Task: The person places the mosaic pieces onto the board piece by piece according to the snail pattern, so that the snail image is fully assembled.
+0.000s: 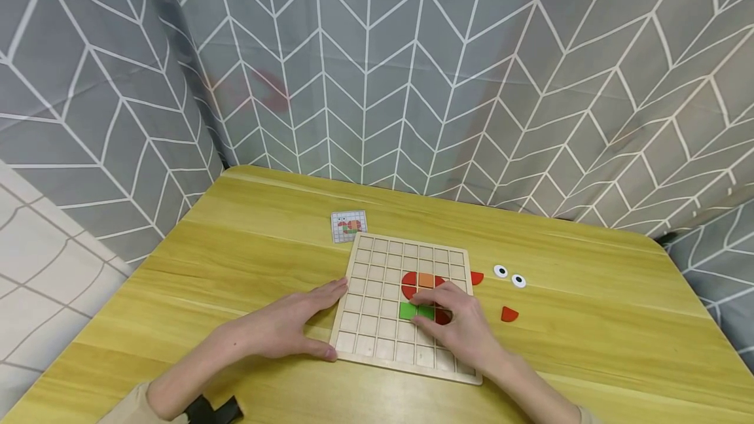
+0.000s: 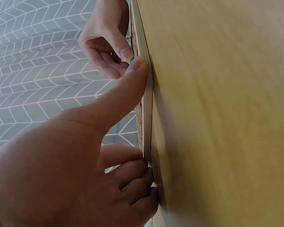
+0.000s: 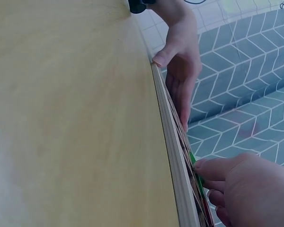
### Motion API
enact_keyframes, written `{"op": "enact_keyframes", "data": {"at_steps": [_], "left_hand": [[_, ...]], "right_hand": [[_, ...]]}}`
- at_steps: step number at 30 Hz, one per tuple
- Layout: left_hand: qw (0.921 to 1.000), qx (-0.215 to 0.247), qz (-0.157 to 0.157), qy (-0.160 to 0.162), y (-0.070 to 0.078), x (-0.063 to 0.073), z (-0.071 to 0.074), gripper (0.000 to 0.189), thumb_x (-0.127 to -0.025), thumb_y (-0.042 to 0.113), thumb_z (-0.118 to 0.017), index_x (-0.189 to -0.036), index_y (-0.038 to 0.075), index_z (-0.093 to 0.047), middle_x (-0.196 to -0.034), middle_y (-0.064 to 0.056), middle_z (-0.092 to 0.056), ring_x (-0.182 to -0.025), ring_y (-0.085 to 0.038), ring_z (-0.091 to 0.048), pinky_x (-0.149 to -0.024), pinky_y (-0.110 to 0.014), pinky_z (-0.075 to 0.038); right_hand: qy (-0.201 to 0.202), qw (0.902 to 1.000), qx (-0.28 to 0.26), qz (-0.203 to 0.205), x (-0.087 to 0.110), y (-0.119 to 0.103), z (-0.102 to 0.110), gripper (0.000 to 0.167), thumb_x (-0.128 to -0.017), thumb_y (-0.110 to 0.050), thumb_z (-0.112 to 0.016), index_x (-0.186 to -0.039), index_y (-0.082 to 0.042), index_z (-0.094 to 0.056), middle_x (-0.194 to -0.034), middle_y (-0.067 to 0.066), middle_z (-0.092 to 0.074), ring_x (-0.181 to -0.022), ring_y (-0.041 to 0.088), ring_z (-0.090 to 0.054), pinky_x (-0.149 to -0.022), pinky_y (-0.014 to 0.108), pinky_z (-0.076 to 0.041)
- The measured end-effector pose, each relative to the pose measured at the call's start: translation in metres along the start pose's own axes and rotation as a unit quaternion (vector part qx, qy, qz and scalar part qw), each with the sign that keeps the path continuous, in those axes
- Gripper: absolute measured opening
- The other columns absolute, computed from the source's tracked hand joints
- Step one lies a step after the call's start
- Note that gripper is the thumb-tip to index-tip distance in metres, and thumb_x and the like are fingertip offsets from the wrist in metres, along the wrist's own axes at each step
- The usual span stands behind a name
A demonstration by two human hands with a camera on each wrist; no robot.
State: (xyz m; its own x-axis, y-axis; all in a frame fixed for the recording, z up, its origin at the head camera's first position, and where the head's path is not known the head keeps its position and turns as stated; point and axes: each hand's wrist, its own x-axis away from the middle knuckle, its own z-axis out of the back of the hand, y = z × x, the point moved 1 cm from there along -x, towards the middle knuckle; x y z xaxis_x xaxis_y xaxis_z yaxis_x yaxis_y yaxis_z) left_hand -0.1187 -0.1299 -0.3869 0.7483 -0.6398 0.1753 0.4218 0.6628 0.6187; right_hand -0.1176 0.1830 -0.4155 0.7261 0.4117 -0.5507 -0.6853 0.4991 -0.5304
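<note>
A wooden grid board (image 1: pixel 377 257) lies on the table, a red rounded tile (image 1: pixel 409 279), an orange square tile (image 1: pixel 426 280) and a green square tile (image 1: pixel 406 311) in its cells. More red tiles lie partly hidden under my right hand (image 1: pixel 459 319). That hand pinches a second green tile (image 1: pixel 425 311) between thumb and fingers, at the board's surface beside the first green one. My left hand (image 1: pixel 283 324) rests along the board's left edge, thumb (image 2: pixel 128 90) at the near corner and fingers farther up the side. In the right wrist view, green shows at my right thumb (image 3: pixel 208 166).
A small pattern card (image 1: pixel 349 226) lies by the board's far left corner. Right of the board are two eye pieces (image 1: pixel 501 271), a red quarter-round tile (image 1: pixel 509 314) and another red tile (image 1: pixel 477 278) against the board's edge. A patterned curtain (image 1: pixel 389 70) hangs behind the table.
</note>
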Motion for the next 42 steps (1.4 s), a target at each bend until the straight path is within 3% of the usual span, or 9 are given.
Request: {"op": "enact_keyframes", "data": {"at_steps": [13, 17, 23, 30, 36, 42], "left_hand": [[1.0, 0.0, 0.005, -0.003, 0.0, 0.0, 0.0, 0.105, -0.08, 0.065, -0.07, -0.161, 0.018, -0.022, -0.167, -0.003, -0.019, -0.151, -0.027, -0.025, -0.119, -0.054, -0.028], [1.0, 0.0, 0.007, -0.002, 0.001, -0.001, -0.001, 0.105, -0.08, 0.065, -0.071, -0.16, 0.018, -0.023, -0.167, -0.003, -0.019, -0.151, -0.027, -0.025, -0.119, -0.055, -0.028], [1.0, 0.004, 0.005, -0.003, 0.001, 0.0, 0.0, 0.105, -0.08, 0.064, -0.07, -0.16, 0.016, -0.023, -0.167, -0.003, -0.017, -0.152, -0.028, -0.023, -0.119, -0.055, -0.026], [1.0, 0.004, 0.007, -0.004, 0.001, 0.0, 0.001, 0.105, -0.08, 0.064, -0.071, -0.16, 0.017, -0.023, -0.167, -0.003, -0.017, -0.151, -0.027, -0.024, -0.119, -0.054, -0.028], [0.9999, 0.009, 0.005, -0.008, 0.001, 0.0, 0.001, 0.104, -0.081, 0.062, -0.072, -0.161, 0.017, -0.022, -0.168, -0.002, -0.016, -0.152, -0.026, -0.023, -0.119, -0.055, -0.028], [0.9999, 0.01, 0.009, -0.009, 0.001, 0.0, 0.0, 0.104, -0.081, 0.063, -0.071, -0.161, 0.018, -0.022, -0.168, -0.001, -0.016, -0.152, -0.027, -0.023, -0.119, -0.056, -0.027]], "right_hand": [[0.012, 0.9996, -0.017, 0.018, -0.001, 0.0, 0.005, 0.035, -0.072, -0.006, -0.088, -0.105, -0.013, -0.076, -0.096, -0.003, -0.074, -0.089, 0.013, -0.063, -0.078, 0.015, -0.052], [0.014, 0.9996, -0.022, -0.015, 0.005, 0.006, 0.022, 0.035, -0.073, -0.002, -0.087, -0.104, -0.014, -0.077, -0.095, -0.003, -0.074, -0.087, 0.015, -0.064, -0.075, 0.019, -0.053], [0.016, 0.9955, 0.043, -0.083, 0.028, 0.027, 0.063, 0.039, -0.073, -0.002, -0.087, -0.105, -0.021, -0.076, -0.1, -0.01, -0.074, -0.093, 0.005, -0.062, -0.081, 0.015, -0.048], [0.022, 0.9925, 0.063, -0.102, 0.052, 0.049, 0.103, 0.043, -0.07, 0.005, -0.086, -0.104, -0.019, -0.076, -0.098, -0.009, -0.073, -0.094, 0.0, -0.063, -0.088, 0.005, -0.042], [0.009, 0.9941, 0.045, -0.099, 0.066, 0.056, 0.114, 0.046, -0.07, 0.008, -0.084, -0.109, -0.015, -0.075, -0.102, -0.005, -0.073, -0.101, -0.003, -0.063, -0.095, 0.005, -0.04], [0.01, 0.9927, 0.055, -0.107, 0.07, 0.06, 0.11, 0.042, -0.071, 0.005, -0.085, -0.107, -0.017, -0.077, -0.1, -0.004, -0.073, -0.095, -0.003, -0.065, -0.09, 0.004, -0.043]]}}
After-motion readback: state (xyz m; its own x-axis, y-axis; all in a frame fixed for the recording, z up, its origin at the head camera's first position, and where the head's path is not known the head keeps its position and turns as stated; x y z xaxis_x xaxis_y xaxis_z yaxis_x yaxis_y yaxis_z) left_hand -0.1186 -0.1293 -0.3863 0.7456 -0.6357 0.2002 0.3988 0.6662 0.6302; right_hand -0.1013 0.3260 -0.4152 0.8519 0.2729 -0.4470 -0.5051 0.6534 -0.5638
